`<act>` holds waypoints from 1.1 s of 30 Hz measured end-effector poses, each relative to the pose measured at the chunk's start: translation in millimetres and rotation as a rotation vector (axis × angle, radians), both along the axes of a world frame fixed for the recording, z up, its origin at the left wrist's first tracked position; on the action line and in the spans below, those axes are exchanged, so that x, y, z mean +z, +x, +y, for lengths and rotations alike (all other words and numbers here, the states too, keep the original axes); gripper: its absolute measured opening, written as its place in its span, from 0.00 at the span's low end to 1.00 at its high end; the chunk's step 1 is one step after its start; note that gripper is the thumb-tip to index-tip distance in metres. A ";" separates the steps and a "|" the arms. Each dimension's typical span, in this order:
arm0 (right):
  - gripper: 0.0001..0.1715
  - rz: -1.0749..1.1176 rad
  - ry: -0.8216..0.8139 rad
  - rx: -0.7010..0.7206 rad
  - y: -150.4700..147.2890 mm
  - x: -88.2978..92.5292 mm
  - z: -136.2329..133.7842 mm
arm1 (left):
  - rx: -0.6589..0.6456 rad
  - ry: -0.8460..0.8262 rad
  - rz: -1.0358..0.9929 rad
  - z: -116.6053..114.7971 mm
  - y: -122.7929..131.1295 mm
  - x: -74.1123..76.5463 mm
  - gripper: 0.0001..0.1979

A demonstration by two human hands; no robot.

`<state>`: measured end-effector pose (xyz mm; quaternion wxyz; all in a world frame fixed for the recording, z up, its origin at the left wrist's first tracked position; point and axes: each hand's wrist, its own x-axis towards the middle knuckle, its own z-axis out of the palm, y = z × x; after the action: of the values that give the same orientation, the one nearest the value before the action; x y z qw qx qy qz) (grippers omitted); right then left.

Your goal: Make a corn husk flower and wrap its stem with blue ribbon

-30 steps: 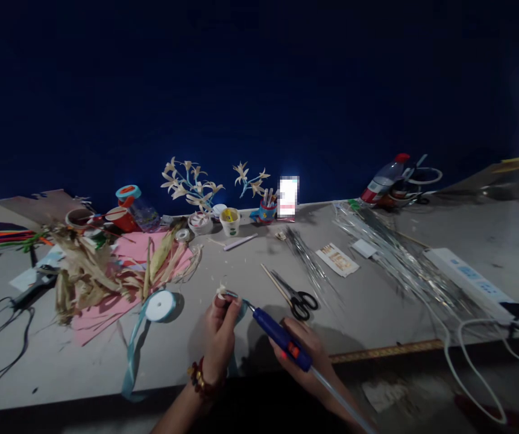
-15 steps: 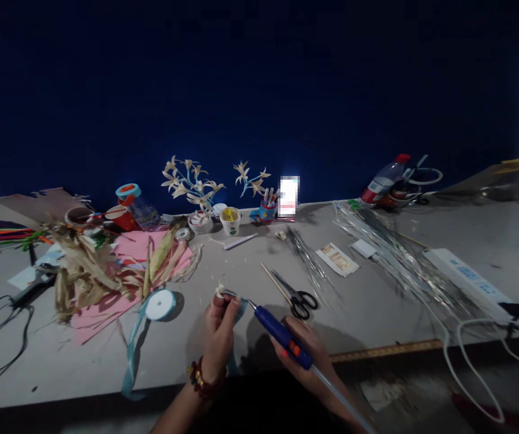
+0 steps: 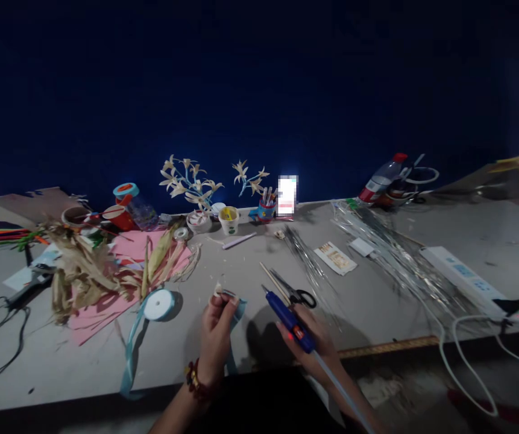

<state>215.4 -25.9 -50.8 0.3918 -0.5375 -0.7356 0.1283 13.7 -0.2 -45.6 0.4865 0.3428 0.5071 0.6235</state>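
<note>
My left hand [image 3: 216, 322] is closed in a pinch around a small pale piece with a thin stem, near the middle front of the table. A light blue ribbon [image 3: 240, 310] hangs by its fingers. My right hand [image 3: 311, 340] grips a blue glue gun [image 3: 289, 318], a clear glue stick [image 3: 343, 392] coming out of its back end. The nozzle points up and left, apart from the left hand. Just beyond the gun lie black-handled scissors [image 3: 302, 296] beside a thin stick. A spool of blue ribbon [image 3: 159, 305] rests left of my left hand.
Dried husks [image 3: 82, 265] lie on pink paper [image 3: 100, 319] at left. Husk flowers [image 3: 191, 181] stand at the back, near a paper cup [image 3: 229, 221] and a lit phone [image 3: 287, 196]. To the right are wires [image 3: 307, 259], a power strip [image 3: 462, 277] and a bottle [image 3: 381, 181].
The glue gun's nozzle has moved away from the left hand, to the right and upward. My left hand keeps its pinch in nearly the same place.
</note>
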 end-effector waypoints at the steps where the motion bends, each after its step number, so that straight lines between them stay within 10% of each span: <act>1: 0.08 -0.003 -0.017 -0.012 3.9 0.7 1.6 | 0.006 -0.021 -0.028 0.4 -0.4 0.4 0.12; 13: 0.18 -0.483 -0.181 -0.333 142.2 -8.7 31.5 | 0.000 -0.141 -0.201 2.9 1.6 5.4 0.17; 24: 0.26 -0.580 -0.291 -0.037 214.8 -8.3 69.1 | -0.077 -0.113 -0.187 2.4 8.6 11.2 0.14; 29: 0.09 -0.508 0.097 -0.190 164.8 17.8 53.4 | -0.078 -0.146 -0.250 6.0 13.3 16.8 0.14; 33: 0.09 -0.238 0.425 0.035 60.1 22.1 26.8 | -0.094 -0.160 -0.287 6.3 19.5 17.7 0.13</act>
<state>275.5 0.9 -28.7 0.4042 -0.4416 -0.7963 -0.0867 33.2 6.1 -27.9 0.6083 0.2336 0.4637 0.6003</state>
